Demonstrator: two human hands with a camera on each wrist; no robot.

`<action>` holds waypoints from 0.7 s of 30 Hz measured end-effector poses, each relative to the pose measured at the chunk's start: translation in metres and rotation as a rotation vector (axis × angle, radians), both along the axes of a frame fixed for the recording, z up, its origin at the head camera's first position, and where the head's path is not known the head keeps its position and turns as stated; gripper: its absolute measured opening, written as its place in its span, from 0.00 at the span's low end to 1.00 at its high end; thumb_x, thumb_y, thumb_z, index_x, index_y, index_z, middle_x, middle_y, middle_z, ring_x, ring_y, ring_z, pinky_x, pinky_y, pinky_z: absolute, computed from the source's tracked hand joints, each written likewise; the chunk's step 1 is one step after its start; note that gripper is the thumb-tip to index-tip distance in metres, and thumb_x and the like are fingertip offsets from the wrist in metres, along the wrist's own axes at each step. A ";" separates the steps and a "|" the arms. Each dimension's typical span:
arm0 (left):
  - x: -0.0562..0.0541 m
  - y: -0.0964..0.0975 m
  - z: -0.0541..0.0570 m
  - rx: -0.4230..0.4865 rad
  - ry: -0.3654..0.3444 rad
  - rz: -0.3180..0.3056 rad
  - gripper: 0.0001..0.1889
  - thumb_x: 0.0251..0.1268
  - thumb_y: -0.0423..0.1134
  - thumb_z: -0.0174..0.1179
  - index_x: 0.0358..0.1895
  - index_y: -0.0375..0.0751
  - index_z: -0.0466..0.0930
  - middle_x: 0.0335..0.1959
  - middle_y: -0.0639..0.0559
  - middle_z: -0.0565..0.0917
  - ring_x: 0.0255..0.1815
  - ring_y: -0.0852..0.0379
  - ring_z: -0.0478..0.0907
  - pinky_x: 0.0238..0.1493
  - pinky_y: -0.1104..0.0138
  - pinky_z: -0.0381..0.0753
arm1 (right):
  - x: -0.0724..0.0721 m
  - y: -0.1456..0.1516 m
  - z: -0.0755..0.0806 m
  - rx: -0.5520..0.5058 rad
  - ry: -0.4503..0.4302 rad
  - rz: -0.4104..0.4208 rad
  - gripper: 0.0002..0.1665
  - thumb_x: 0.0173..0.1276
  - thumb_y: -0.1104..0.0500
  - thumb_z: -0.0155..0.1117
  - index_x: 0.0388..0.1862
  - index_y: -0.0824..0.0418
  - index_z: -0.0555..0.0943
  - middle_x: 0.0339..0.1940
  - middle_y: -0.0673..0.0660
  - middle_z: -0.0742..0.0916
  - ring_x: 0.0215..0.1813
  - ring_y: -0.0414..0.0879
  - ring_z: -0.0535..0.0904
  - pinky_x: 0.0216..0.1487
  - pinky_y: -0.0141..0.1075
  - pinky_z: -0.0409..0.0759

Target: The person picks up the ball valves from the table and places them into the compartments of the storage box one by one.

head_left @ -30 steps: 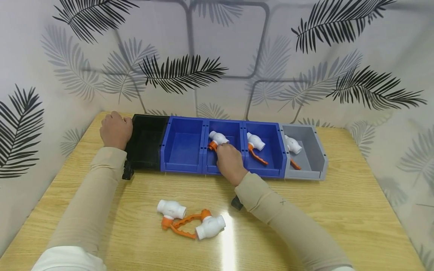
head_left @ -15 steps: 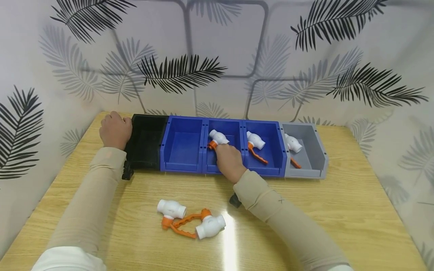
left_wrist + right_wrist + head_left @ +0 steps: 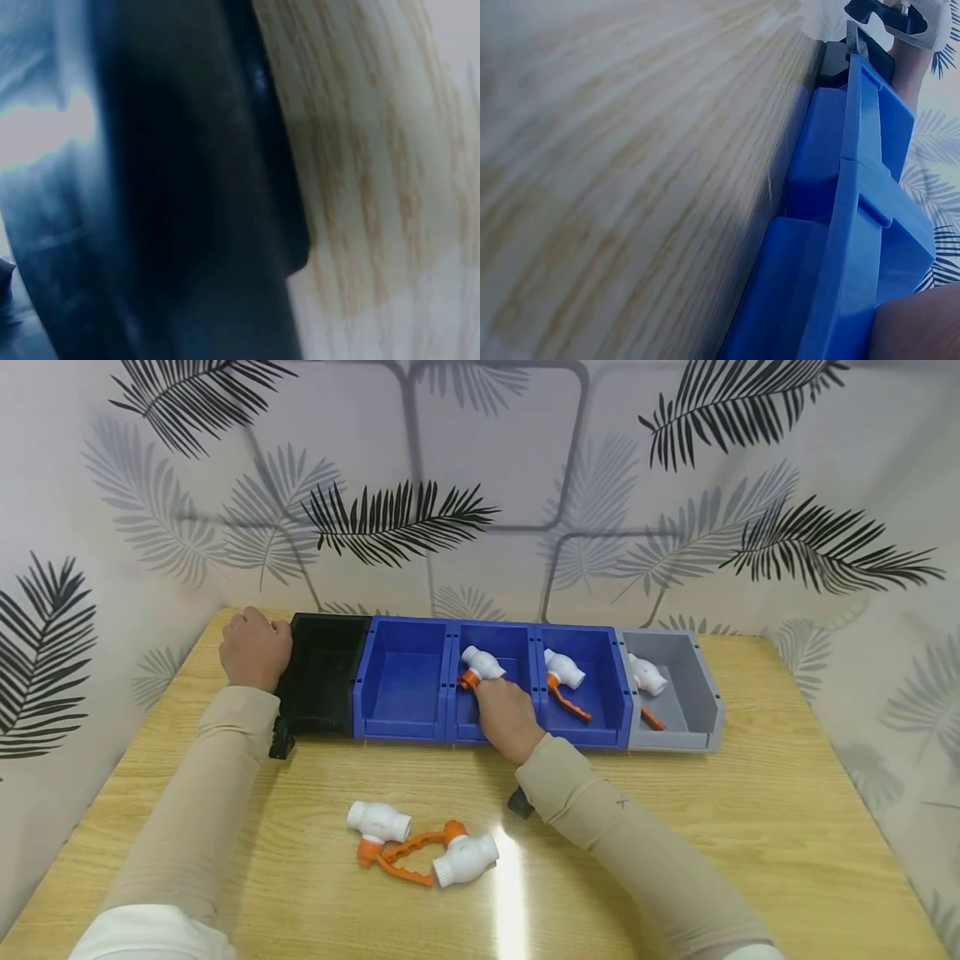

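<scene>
In the head view, my right hand (image 3: 510,718) reaches over the front lip of the middle blue bin (image 3: 468,732). It holds a white ball valve (image 3: 483,662) by its orange handle, mostly covered by the hand. My left hand (image 3: 256,647) is curled into a fist beside the black bin (image 3: 322,725), its fingertips hidden. Two more ball valves, one on the left (image 3: 378,823) and one on the right (image 3: 465,860), lie on the table with orange handles crossing. Part of the right hand (image 3: 919,330) shows at the blue bin in the right wrist view.
The bins stand in a row against the patterned wall. Another ball valve (image 3: 564,668) lies in the right blue bin (image 3: 600,697), and one more (image 3: 647,675) in the grey bin (image 3: 693,742). The left blue bin (image 3: 405,731) adjoins the black one. Wooden table (image 3: 300,893) extends in front.
The head view has shifted very slightly. Both hands, the valves and the bins stay in place.
</scene>
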State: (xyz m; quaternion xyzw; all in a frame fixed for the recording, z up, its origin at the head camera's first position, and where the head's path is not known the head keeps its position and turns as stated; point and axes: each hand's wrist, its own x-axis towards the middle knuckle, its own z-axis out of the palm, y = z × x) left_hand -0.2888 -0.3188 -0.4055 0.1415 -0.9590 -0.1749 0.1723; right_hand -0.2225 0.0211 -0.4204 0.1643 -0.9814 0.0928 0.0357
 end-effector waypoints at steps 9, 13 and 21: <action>-0.001 0.000 -0.001 -0.014 0.008 -0.006 0.19 0.66 0.42 0.36 0.34 0.25 0.66 0.32 0.29 0.69 0.33 0.31 0.68 0.30 0.42 0.68 | 0.012 0.009 0.008 -0.098 0.022 0.060 0.06 0.66 0.67 0.56 0.34 0.66 0.80 0.28 0.58 0.83 0.29 0.48 0.78 0.29 0.40 0.77; 0.000 0.001 0.000 -0.005 0.016 -0.003 0.19 0.66 0.42 0.37 0.34 0.25 0.66 0.32 0.29 0.70 0.33 0.31 0.68 0.31 0.42 0.68 | 0.019 0.017 0.023 -0.168 0.098 0.091 0.05 0.64 0.63 0.60 0.31 0.64 0.81 0.25 0.56 0.82 0.26 0.45 0.76 0.27 0.38 0.75; 0.000 0.003 0.000 0.005 -0.002 0.006 0.19 0.66 0.42 0.36 0.35 0.24 0.66 0.34 0.28 0.70 0.36 0.31 0.68 0.34 0.41 0.68 | 0.023 0.048 0.051 -0.173 0.206 0.039 0.12 0.64 0.53 0.61 0.31 0.59 0.85 0.22 0.51 0.81 0.23 0.41 0.74 0.19 0.33 0.71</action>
